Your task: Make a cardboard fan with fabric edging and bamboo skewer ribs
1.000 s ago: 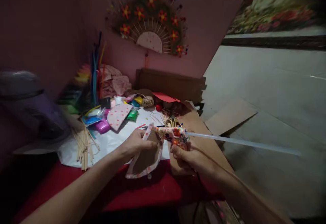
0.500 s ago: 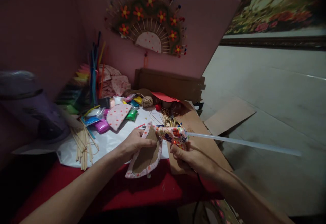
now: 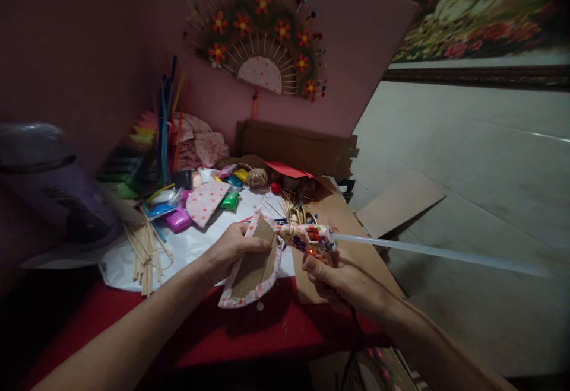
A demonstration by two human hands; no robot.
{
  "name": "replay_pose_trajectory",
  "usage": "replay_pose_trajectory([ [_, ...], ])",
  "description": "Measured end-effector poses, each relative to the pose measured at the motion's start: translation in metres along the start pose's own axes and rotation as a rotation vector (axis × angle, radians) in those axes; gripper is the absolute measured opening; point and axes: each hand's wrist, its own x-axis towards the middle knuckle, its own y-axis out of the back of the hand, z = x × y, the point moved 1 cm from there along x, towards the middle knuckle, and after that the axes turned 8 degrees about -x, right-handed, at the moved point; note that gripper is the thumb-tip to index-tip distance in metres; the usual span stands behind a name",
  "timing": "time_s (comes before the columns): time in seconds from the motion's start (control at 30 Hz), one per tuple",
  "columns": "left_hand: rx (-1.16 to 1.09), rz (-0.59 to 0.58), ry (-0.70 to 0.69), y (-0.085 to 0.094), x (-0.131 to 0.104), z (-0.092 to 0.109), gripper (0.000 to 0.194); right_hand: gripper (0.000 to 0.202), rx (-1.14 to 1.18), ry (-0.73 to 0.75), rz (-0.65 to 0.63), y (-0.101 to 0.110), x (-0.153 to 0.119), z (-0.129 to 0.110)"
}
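Note:
My left hand (image 3: 236,248) grips a half-round cardboard piece (image 3: 252,269), its edge wrapped in pink dotted fabric and its bare brown side facing me. The thumb lies across the cardboard. In my right hand (image 3: 333,275) is a flower-patterned hot glue gun (image 3: 307,237) with a small red light lit. Its nozzle points left, close to the upper right edge of the cardboard piece; whether they touch I cannot tell. A long clear glue stick (image 3: 427,250) juts from the gun's back to the right. Beyond the hands lies a second half-round piece covered in dotted fabric (image 3: 207,203).
Scissors (image 3: 303,214) and thin sticks lie behind the glue gun. A bundle of wooden sticks (image 3: 145,260) is at left, near bright clay packets (image 3: 178,220). Twine (image 3: 257,177) sits farther back. A decorated fan (image 3: 262,41) hangs on the pink board. Flat cardboard (image 3: 351,248) covers the table's right side.
The glue gun has shifted slightly right in my right hand, its nozzle now nearer the cardboard's edge than its inner face. My left hand keeps its hold, the piece turned slightly.

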Motion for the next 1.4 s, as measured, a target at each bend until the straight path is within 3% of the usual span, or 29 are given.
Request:
replay_pose_trajectory([
  [0.27, -0.002, -0.020, -0.022, -0.0003, -0.0015, -0.0002, 0.026, 0.052, -0.056, 0.008, -0.020, -0.0006, 0.0014, 0.0015],
  [0.5, -0.020, -0.004, -0.030, -0.0013, -0.0023, 0.0015, 0.026, 0.048, 0.087, 0.057, -0.006, 0.0029, -0.0010, 0.0042],
  [1.03, 0.002, 0.008, -0.029, -0.0005, -0.0013, -0.0008, 0.026, 0.049, 0.009, 0.042, -0.041, -0.0031, 0.0009, 0.0023],
  [1.23, 0.003, -0.017, -0.024, -0.0014, -0.0008, -0.0008, 0.028, 0.052, -0.011, 0.024, 0.003, -0.0037, 0.0027, 0.0029],
  [1.4, 0.012, 0.009, -0.013, -0.0023, -0.0015, 0.0005, 0.029, 0.052, -0.017, 0.027, -0.047, -0.0039, 0.0042, 0.0061],
])
